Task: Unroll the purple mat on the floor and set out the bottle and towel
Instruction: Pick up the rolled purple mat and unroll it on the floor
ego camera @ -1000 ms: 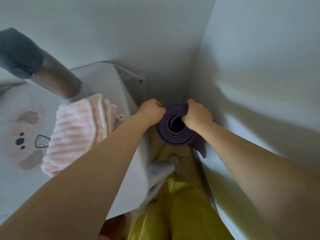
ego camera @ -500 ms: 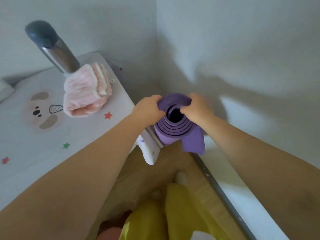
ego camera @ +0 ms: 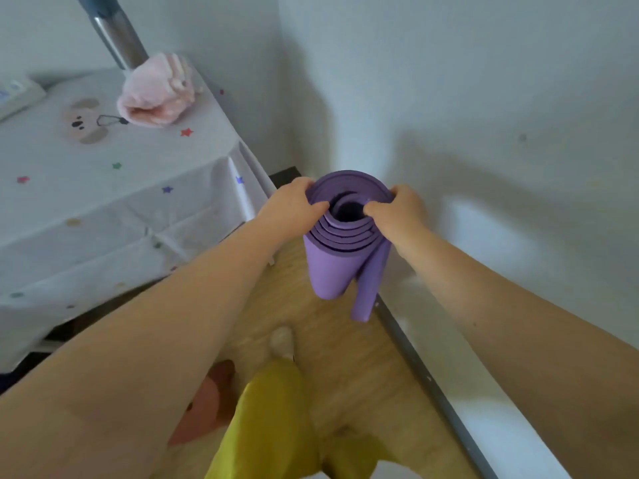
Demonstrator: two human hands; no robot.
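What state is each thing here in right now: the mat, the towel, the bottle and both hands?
purple mat: rolled up, held upright above the floor, loose end hanging.
towel: folded, lying on the table.
bottle: standing on the table behind the towel, top out of view.
left hand: gripping the mat's top rim.
right hand: gripping the rim opposite.

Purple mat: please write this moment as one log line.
mat: rolled, upright, held | left hand, right hand: gripping top | towel, bottle: on table
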